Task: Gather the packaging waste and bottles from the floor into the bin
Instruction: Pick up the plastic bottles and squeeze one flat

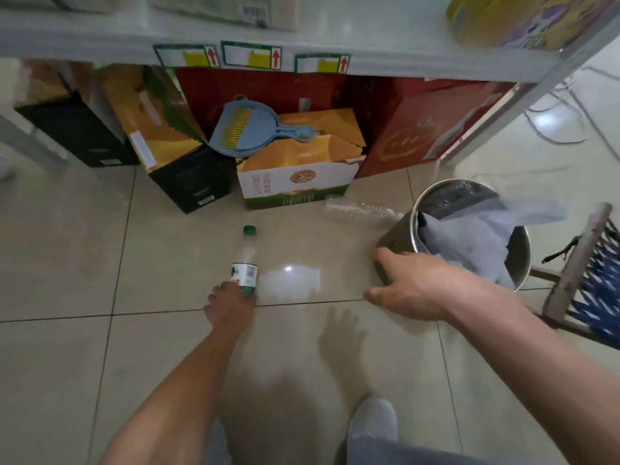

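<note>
left hand (231, 302) hides the bottle (245, 260) base; clear wrapper (360, 209) by the bin (396, 239) is blurred.

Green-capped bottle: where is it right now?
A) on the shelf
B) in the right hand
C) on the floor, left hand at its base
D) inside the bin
C: the green-capped bottle lies on the floor tiles, the left hand closing on its base.

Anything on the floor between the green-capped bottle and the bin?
Head view: only bare tile with a light glare between the green-capped bottle and the bin. The crushed clear bottle lies farther back.
</note>
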A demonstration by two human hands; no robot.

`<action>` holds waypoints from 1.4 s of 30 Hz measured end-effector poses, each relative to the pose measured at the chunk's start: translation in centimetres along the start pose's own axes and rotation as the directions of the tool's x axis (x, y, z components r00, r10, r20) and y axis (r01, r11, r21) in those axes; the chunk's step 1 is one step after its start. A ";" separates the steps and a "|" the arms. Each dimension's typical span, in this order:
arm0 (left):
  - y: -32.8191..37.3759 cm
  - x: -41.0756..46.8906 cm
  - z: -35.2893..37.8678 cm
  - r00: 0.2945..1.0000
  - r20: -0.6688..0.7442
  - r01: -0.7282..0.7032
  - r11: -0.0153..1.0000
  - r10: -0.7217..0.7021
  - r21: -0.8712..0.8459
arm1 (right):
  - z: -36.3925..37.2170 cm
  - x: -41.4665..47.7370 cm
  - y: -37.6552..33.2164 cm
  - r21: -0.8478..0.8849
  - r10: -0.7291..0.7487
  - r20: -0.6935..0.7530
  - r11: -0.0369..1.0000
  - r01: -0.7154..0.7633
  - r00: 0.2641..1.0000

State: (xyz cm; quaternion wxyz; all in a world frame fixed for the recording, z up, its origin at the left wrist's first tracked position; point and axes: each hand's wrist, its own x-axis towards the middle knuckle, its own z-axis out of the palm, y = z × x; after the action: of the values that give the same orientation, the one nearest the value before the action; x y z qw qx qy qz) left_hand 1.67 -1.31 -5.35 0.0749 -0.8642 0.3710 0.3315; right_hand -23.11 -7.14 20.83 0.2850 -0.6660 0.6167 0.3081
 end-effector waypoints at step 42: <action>5.0 -12.2 -8.2 0.815 0.278 -0.424 0.850 0.509 -0.314 | -3.2 -6.9 4.0 0.583 0.299 -0.361 0.811 -0.036 0.883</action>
State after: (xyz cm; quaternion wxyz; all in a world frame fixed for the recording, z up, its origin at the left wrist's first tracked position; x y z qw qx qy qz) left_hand -3.73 -0.74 9.19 -0.0479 -0.6750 0.5108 0.5302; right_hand -27.24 -5.38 28.14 0.2932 -0.5455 0.7849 -0.0192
